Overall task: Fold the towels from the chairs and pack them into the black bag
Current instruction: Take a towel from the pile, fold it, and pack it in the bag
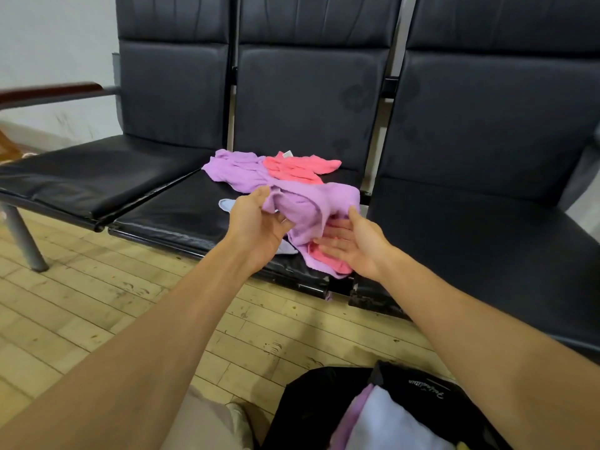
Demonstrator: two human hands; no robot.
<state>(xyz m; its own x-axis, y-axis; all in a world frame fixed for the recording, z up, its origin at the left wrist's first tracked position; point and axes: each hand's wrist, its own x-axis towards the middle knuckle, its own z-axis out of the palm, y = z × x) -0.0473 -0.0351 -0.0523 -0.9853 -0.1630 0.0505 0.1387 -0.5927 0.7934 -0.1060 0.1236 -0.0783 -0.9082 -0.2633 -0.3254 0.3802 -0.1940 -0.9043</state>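
Both arms extend forward over the middle chair seat (pixel 181 209). The left hand (pixel 259 222), palm up, pinches an edge of the purple towel (pixel 311 203) between thumb and fingers. The right hand (pixel 354 245) lies open, palm up, under the towel's draped fold, gripping nothing. The black bag (pixel 311 404) sits on the floor below, holding folded towels.

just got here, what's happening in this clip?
A person is gathering towels off the middle chair seat. The left hand grips an edge of a purple towel, while the right hand is open, palm up, under the pile by a pink towel. The black bag on the floor already holds a few folded towels.
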